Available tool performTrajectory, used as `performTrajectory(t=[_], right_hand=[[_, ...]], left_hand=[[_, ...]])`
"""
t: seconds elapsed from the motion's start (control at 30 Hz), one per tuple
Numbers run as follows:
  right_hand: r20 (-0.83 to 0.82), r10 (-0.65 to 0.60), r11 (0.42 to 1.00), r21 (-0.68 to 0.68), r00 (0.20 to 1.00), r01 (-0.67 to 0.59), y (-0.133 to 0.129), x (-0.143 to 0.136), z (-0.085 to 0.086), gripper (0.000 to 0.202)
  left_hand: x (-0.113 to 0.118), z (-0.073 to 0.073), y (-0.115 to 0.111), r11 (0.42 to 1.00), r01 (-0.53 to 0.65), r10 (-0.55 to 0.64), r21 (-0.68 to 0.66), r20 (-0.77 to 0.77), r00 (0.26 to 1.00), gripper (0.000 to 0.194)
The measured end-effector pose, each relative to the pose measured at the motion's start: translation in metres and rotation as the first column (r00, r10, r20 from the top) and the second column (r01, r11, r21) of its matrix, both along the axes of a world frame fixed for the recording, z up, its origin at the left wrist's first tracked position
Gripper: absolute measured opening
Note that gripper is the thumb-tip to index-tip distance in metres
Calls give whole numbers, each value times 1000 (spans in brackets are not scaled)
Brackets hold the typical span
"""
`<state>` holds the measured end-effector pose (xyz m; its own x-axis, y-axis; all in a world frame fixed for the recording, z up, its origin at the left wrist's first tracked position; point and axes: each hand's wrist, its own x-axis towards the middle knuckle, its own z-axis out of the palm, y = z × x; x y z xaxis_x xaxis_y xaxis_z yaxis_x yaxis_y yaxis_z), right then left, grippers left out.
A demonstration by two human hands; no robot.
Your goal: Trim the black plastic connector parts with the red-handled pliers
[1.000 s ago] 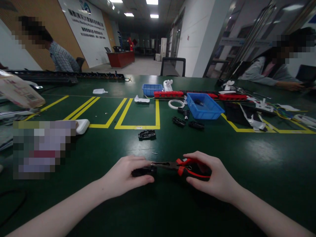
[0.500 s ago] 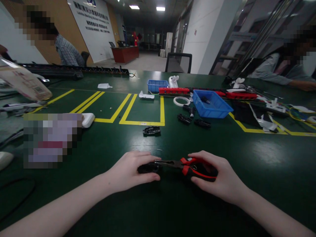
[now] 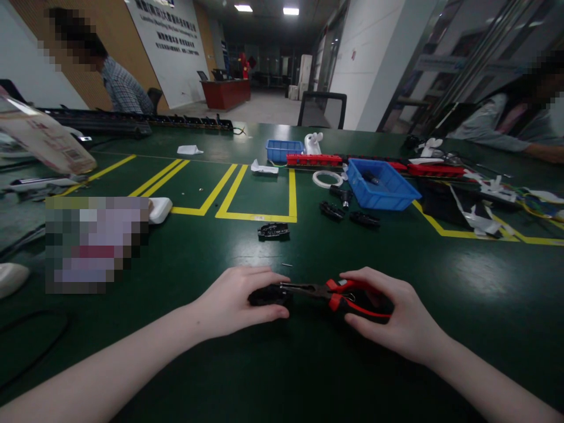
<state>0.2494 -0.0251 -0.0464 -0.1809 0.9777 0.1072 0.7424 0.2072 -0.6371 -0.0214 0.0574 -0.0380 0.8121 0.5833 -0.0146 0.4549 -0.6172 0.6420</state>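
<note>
My left hand is closed around a small black plastic part, its thumb below and fingers above. In my right hand is a pair of needle-nose pliers with red and black handles. The jaws of the pliers reach left to the black part and a thin metal pin seems to be at their tip; whether they grip it I cannot tell. A small metal pin lies on the green table just beyond. Farther off rests a similar black part.
Two more black parts lie near a black T-shaped piece and a blue bin. A white ring sits beside them. Red strips run behind. A pixelated item is at left. Two people sit beyond.
The whole view has shifted slightly, so things appear a little farther right. Both hands keep their hold, with the pliers' jaws still at the black part.
</note>
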Motion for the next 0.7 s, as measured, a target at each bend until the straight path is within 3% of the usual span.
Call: performTrajectory(t=[0.7], right_hand=[[-41,-45,999,4,998,45,0,-2,1,40]], left_hand=[[0,1,-1,1000,13,-13,-1,0,1000,38]])
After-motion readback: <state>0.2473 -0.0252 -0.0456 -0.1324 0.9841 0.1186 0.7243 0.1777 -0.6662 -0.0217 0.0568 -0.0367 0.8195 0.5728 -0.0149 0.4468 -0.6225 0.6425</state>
